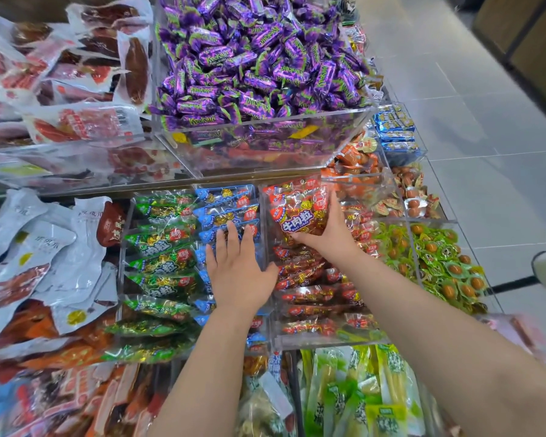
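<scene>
2 hands: left hand (pixel 238 272), right hand (pixel 328 234). 1 red bag (pixel 297 212) lifted. 3 bag rows: green row (pixel 161 263), blue row (pixel 224 209), red row (pixel 309 279). 1 bin (pixel 259 120) of purple candies (pixel 249 52).

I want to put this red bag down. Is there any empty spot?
Hardly. The bins are packed: red packs below the right hand and its red bag, blue packs under the left hand, purple candies behind. Only the grey floor at right is bare.

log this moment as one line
left hand: flat on blue bags | right hand: grips red bag | red bag: tilted up
</scene>
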The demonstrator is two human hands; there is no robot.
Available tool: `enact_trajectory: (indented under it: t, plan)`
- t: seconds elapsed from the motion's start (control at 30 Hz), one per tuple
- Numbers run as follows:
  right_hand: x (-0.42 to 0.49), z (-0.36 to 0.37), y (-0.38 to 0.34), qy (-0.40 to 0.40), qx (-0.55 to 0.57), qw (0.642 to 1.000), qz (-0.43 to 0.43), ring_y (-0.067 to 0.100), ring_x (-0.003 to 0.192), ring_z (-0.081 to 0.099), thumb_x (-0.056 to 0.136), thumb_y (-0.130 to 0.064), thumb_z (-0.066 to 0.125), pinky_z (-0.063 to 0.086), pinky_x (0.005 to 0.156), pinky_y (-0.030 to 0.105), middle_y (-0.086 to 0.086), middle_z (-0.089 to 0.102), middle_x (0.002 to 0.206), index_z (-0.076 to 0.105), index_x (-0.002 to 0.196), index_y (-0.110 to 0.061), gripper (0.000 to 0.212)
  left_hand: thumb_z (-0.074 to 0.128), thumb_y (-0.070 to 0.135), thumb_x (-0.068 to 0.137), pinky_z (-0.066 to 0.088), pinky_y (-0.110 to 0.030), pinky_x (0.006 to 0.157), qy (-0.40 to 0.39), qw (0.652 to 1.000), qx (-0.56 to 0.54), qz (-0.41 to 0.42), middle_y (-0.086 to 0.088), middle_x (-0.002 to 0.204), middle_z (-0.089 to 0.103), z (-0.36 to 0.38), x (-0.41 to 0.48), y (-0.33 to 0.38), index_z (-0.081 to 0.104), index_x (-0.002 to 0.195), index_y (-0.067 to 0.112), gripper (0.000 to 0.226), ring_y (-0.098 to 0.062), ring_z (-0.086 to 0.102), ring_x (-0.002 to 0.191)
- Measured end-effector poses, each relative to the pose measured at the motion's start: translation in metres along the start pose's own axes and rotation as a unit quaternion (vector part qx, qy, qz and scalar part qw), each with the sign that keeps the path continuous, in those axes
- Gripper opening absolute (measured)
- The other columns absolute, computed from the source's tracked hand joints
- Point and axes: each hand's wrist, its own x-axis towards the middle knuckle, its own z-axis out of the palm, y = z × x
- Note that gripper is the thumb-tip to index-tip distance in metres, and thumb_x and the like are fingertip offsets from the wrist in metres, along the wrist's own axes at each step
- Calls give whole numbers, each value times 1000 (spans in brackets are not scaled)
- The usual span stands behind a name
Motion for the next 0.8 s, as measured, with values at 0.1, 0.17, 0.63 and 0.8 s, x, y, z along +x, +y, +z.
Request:
enact_trajectory:
  t: [0.1,0.17,0.63,0.8]
  plan:
    - [-11,-7,2,17,5,999,40,15,145,5,71,-44,78,14,114,40,-6,-2,158,-3,150,-29,114,47,57,87,-11,-43,116,-4,1000,0,-2,-2,162,-7,-1,0,1,10,153,28,82,-22,-11,148]
    - [-24,-12,1,39,5,999,38,14,142,13,77,-42,74,18,113,38,-7,9,157,11,150,-29,97,48,57,86,-8,-44,117,-10,1000,-10,1,-2,162,-5,-3,0,1,12,153,28,82,-22,-10,148]
    - [-198,-46,49,233,208,946,92,13,76,56,86,-5,59,46,71,24,0,63,81,63,82,-25,21,61,13,85,47,-39,89,18,932,-264,249,-7,103,69,-11,-108,61,70,105,9,22,-27,60,99]
    - [-289,-62,111,362,199,889,197,11,65,54,85,-8,59,44,65,23,-11,61,69,64,78,-26,19,61,21,88,44,-26,66,-287,884,-271,249,11,80,59,45,-178,96,63,97,24,10,-14,55,74]
